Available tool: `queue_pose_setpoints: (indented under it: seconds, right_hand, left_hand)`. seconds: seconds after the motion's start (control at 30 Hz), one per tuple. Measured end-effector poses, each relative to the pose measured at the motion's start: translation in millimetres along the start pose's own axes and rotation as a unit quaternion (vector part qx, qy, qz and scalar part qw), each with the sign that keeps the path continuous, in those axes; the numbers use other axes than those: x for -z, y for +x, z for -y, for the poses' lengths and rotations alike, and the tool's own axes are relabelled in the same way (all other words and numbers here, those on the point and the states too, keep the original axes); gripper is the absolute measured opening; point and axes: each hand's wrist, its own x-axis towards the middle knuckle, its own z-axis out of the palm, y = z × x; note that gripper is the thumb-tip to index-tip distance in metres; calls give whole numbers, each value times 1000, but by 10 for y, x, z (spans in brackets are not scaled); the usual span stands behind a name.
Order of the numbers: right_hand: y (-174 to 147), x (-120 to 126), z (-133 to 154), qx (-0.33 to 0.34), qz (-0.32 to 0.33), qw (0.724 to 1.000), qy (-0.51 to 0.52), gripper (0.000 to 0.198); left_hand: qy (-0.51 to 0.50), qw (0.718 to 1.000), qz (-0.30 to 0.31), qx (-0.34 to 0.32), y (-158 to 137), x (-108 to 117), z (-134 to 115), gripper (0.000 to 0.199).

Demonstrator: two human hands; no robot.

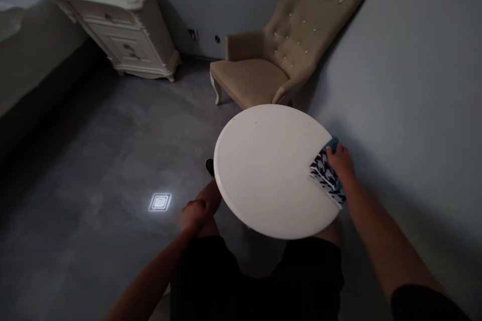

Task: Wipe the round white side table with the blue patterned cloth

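At the right of the round white table (267,170), the right hand (341,161) grips a folded houndstooth cloth (326,172); near left, the left hand (193,214) rests at the knee (209,228), its closure unclear.

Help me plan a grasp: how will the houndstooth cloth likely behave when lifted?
The houndstooth cloth would probably droop, given its soft folds under the right hand. It seems light, its folded layers looking thin.
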Motion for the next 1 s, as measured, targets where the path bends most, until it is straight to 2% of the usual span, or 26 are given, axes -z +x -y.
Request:
queue_pose_setpoints:
  seconds: [0.1, 0.2, 0.33, 0.43, 0.5, 0.63, 0.77, 0.87, 1.0]
  right_hand:
    - [381, 9, 344, -7, -22, 1000, -10, 85]
    - [698, 48, 874, -5, -16, 1000, -22, 83]
    - [1024, 69, 1782, 21, 1, 1000, -22, 83]
    - [1116, 22, 2511, 86, 22, 996, -7, 83]
    - [1059, -22, 2983, 139, 37, 990, 3, 84]
    - [624, -72, 3786, 250, 41, 967, 20, 82]
    - [-98, -57, 4264, 332, 64, 940, 42, 80]
    - [-692, -39, 4366, 364, 71, 927, 62, 82]
    - [-1507, -8, 4179, 387, 79, 915, 86, 85]
  left_hand:
    - [11, 1000, 6, -1, 29, 26, 5, 51]
    - [11, 1000, 5, -13, 78, 6, 56, 55]
    - [0, 1000, 4, -13, 131, -51, 117, 53]
    - [3, 1000, 2, -14, 147, -83, 128, 51]
    - [4, 1000, 2, -13, 153, -93, 130, 53]
    - [3, 1000, 9, 4, 163, -95, 141, 51]
    - [8, 1000, 9, 9, 164, -78, 137, 52]
    - [7, 1000, 9, 13, 152, -47, 105, 53]
    - [9, 1000, 8, 15, 75, 8, 24, 56]
